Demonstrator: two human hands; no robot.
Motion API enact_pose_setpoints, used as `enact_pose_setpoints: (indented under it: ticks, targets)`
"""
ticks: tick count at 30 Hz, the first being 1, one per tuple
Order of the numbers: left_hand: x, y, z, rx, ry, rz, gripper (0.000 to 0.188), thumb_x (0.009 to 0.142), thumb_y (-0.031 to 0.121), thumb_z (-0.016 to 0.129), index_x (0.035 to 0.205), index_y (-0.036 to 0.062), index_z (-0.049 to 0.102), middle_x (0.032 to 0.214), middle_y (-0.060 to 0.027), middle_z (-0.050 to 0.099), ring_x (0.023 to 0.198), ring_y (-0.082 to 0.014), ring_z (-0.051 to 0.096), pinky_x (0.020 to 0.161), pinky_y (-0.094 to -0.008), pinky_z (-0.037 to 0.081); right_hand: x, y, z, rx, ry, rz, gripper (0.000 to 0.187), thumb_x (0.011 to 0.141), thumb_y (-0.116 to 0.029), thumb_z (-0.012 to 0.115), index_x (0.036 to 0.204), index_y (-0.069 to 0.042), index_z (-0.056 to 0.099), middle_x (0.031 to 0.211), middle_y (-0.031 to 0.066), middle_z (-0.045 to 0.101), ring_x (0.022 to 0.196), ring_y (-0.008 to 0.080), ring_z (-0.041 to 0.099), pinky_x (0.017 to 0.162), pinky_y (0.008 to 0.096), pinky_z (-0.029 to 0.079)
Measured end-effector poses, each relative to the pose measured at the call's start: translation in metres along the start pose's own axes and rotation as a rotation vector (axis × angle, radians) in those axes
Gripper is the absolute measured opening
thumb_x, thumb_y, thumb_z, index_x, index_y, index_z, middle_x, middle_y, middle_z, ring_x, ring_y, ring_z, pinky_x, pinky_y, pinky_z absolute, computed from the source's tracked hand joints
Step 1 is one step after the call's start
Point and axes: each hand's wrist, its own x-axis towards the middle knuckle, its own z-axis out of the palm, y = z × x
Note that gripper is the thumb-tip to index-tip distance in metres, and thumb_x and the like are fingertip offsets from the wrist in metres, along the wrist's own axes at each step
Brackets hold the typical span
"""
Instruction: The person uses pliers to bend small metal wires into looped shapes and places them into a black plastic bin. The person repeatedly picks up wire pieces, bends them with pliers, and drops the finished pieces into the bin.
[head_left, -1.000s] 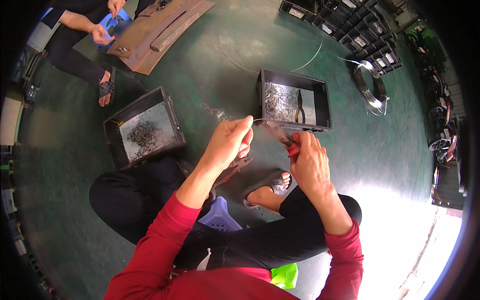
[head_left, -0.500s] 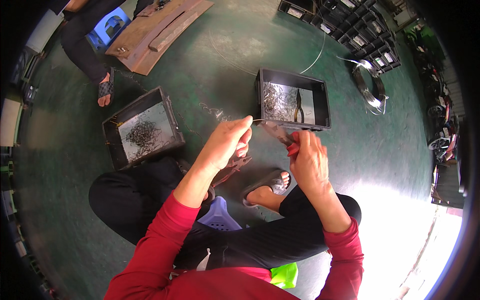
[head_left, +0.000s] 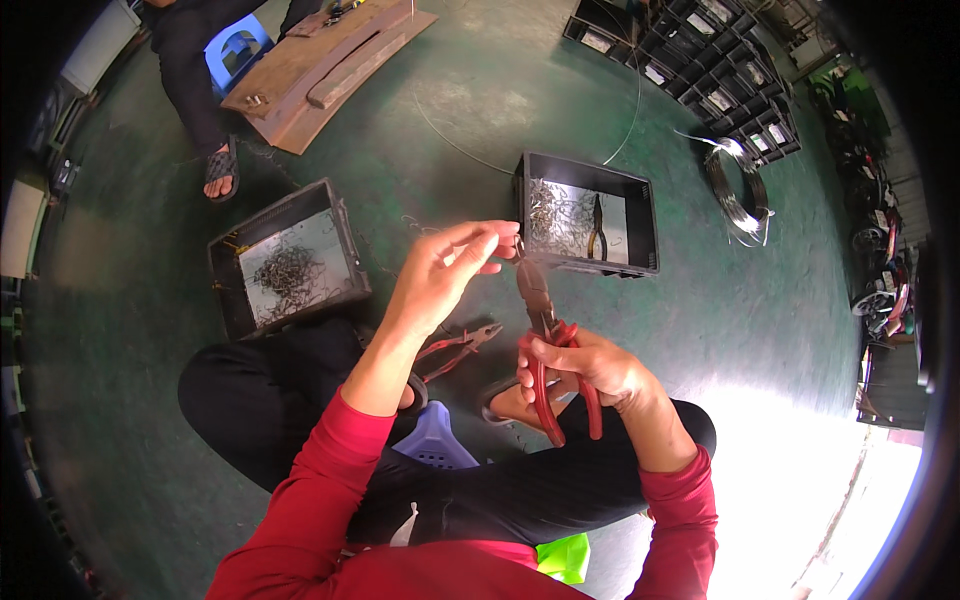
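My right hand [head_left: 600,372] is closed round the red handles of a pair of pliers [head_left: 536,290], whose jaws point up and away from me. At the jaw tips, the fingers of my left hand [head_left: 435,275] pinch a short piece of wire [head_left: 519,246]. The wire is small and partly hidden by the fingers. Beneath my hands, a second pair of red-handled pliers [head_left: 465,350] lies near my feet. Just beyond the jaws stands a black crate [head_left: 590,267] with bent wire pieces [head_left: 560,215] and dark pliers [head_left: 598,235] inside.
Another black crate [head_left: 346,235] with bent wire pieces [head_left: 285,272] stands to the left. A wire coil [head_left: 722,190] lies at the right, near stacked crates [head_left: 715,95]. At the far left, another person's foot [head_left: 219,172] is near a board [head_left: 290,105] and blue stool [head_left: 232,50].
My right hand has drawn the pliers nearer and turned them upright, their handles now pointing toward me. My left fingers have shifted to the jaw tips, and the longer wire between the hands no longer shows.
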Motion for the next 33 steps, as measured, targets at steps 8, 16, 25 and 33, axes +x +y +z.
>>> enact_pose_setpoints:
  ticks: [8, 16, 25, 33]
  targets:
    - [0.0, -0.007, 0.003, -0.085, 0.014, -0.018, 0.023, 0.096, 0.014, 0.057, 0.113, 0.001, 0.066, 0.106, -0.0089, 0.068, 0.097, -0.0169, 0.065, 0.082, -0.0298, 0.053, -0.002, -0.001, -0.001, 0.152, -0.08, 0.017, 0.036, 0.093, -0.033, 0.063, 0.105, -0.001, 0.054, 0.091, 0.0099, 0.06, 0.082, 0.0221, 0.063, 0.077, 0.0368, 0.053]
    - [0.001, -0.013, 0.014, -0.092, 0.119, -0.004, 0.013, 0.093, 0.009, 0.062, 0.103, 0.001, 0.066, 0.094, -0.0088, 0.069, 0.088, -0.0171, 0.068, 0.076, -0.0286, 0.055, -0.002, 0.001, 0.002, -0.054, 0.006, 0.008, 0.045, 0.093, -0.036, 0.061, 0.118, 0.001, 0.052, 0.101, 0.0121, 0.064, 0.096, 0.0222, 0.063, 0.081, 0.0389, 0.052]
    - [0.0, -0.004, 0.009, 0.11, 0.162, -0.028, 0.015, 0.091, 0.012, 0.066, 0.098, -0.0018, 0.066, 0.086, -0.0067, 0.069, 0.077, -0.0135, 0.068, 0.068, -0.0237, 0.052, -0.007, -0.005, -0.003, -0.656, 0.41, -0.039, 0.035, 0.095, -0.031, 0.06, 0.115, -0.002, 0.057, 0.088, 0.0057, 0.065, 0.085, 0.0108, 0.058, 0.078, 0.0281, 0.047]
    - [-0.001, -0.005, 0.008, -0.047, 0.165, -0.072, 0.014, 0.091, 0.012, 0.065, 0.1, 0.0008, 0.066, 0.09, -0.009, 0.069, 0.08, -0.0183, 0.069, 0.072, -0.0286, 0.056, -0.009, -0.005, -0.004, -0.596, 0.39, -0.001, 0.039, 0.095, -0.032, 0.06, 0.119, -0.002, 0.054, 0.09, 0.0059, 0.065, 0.087, 0.0115, 0.058, 0.08, 0.029, 0.046]
